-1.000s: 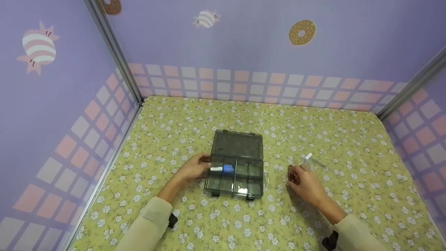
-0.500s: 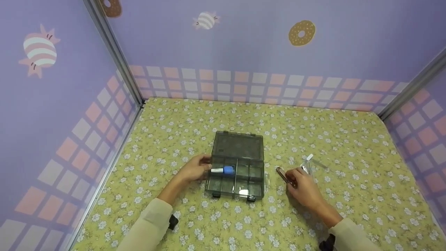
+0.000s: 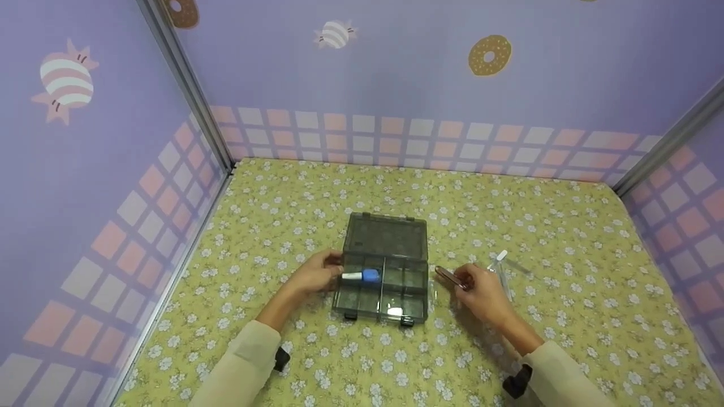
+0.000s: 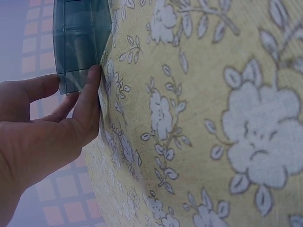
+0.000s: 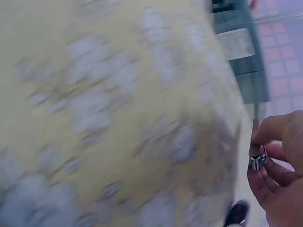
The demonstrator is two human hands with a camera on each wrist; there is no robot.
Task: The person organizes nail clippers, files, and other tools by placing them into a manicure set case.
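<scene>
In the head view, a smoky translucent divided box [image 3: 414, 305] lies with its lid [image 3: 386, 236] folded back. My left hand [image 3: 314, 274] pinches its left side; the left wrist view shows thumb and fingers on either side of the box wall. A small item with a blue end [image 3: 371, 275] and a white stem lies across the left compartments. Just right of the box, my right hand [image 3: 481, 288] holds a slim brown metal piece [image 3: 448, 276], shaped like a nail clipper. In the right wrist view, its silver ridged end [image 5: 255, 163] shows between thumb and fingers.
Clear plastic pieces with a white tip [image 3: 501, 255] lie behind the right hand. Another clear flat piece [image 3: 432, 294] shows along the box's right side. A flowered cloth [image 3: 294, 203] covers the table, with patterned walls [image 3: 407, 68] at the back and both sides.
My right hand has moved left towards the box, with the brown metal piece now pointing out of its fingers. The left hand keeps its place on the box.
</scene>
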